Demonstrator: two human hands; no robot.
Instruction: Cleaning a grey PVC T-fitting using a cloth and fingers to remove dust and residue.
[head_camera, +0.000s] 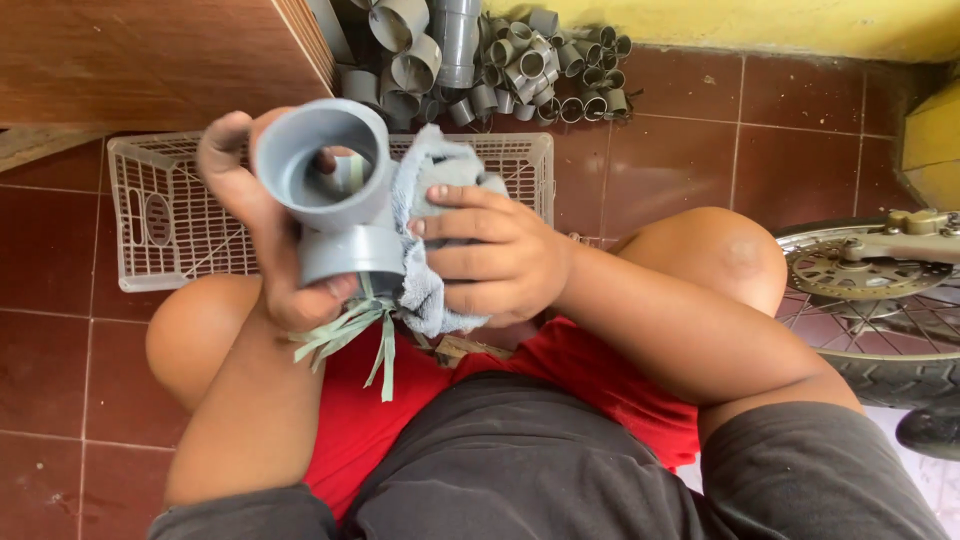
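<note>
Head view: grey plastic pipe fitting (335, 190) sits upright in the left hand (262, 215), its wide open mouth tilted toward the camera and its long axis running down into the palm. Left fingers wrap closed around the fitting's back and lower collar. Just right of the fitting, the right hand (495, 255) presses a grey-blue cloth (430, 240) against its side, fingers curled shut on the cloth. Green strips (350, 335) hang below the fitting. Behind it lie a white basket (165, 215) and a heap of pipe pieces (500, 60); far right, a wheel (870, 300).
</note>
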